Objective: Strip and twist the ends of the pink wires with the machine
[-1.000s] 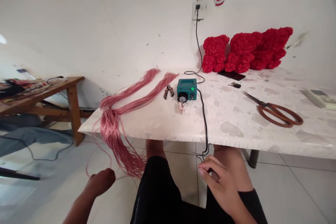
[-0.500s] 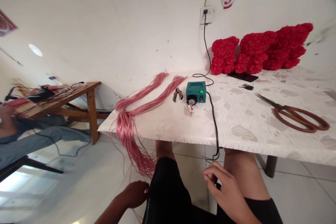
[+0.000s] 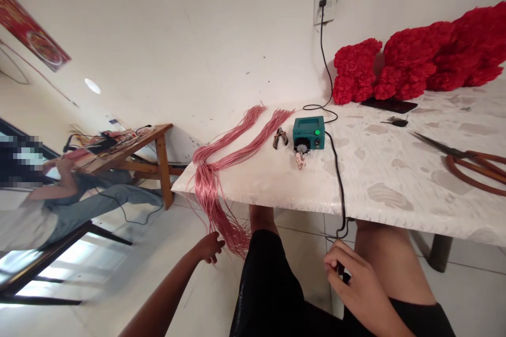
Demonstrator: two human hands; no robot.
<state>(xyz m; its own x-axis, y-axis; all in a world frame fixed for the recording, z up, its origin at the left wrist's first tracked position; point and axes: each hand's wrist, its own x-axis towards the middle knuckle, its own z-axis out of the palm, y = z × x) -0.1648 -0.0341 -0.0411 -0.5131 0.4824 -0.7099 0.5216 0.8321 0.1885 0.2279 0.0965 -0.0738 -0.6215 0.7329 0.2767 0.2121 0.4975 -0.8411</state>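
Observation:
A bundle of thin pink cords point(image 3: 207, 184) lies over the table's left corner, tied near its middle, its loose ends hanging past the edge. My left hand point(image 3: 211, 247) is at these hanging ends with its fingers apart; whether it touches a strand is unclear. Above my right thigh, my right hand point(image 3: 351, 276) is closed, thumb and fingers together. Something dark shows by its fingers, but I cannot make out what it is. Beyond it on the table stands a small teal machine point(image 3: 309, 133) with a lit green button. Small pliers point(image 3: 281, 138) lie to its left.
Large scissors point(image 3: 470, 160) lie on the table point(image 3: 356, 168) at right. Behind are red flower bunches point(image 3: 407, 60), a phone point(image 3: 389, 105) and a black cable point(image 3: 338, 168). Another person point(image 3: 67, 189) sits by a wooden table point(image 3: 160, 168) at left.
My left hand has moved forward from beside my knee to the hanging cords, and its fingers have spread. My right hand stays closed above my thigh. The view has swung left.

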